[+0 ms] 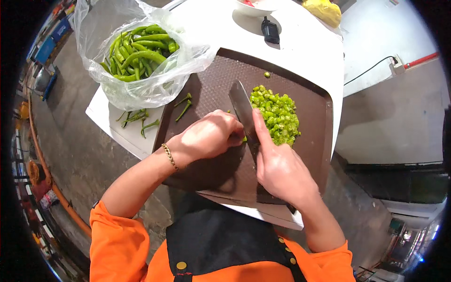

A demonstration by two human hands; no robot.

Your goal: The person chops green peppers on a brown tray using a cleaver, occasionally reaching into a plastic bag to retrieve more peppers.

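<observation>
My right hand [282, 167] grips a kitchen knife [241, 100], its index finger laid along the blade; the handle is hidden in the hand. Against the blade's left side, my left hand [211, 135] holds a green chili pepper [244, 139], of which only a small green end shows. Both hands are over a brown textured tray [218, 79]. A heap of chopped green chili [278, 116] lies on the tray to the right of the knife. Two cut chili stems [184, 110] lie near the tray's left edge.
An open clear plastic bag [158, 91] of whole green chilies [144, 53] stands at the tray's upper left. More stems [135, 118] lie below it on the white table [299, 53]. Farther back are a black device [270, 31], a white bowl [257, 10] and a yellow bag [324, 12].
</observation>
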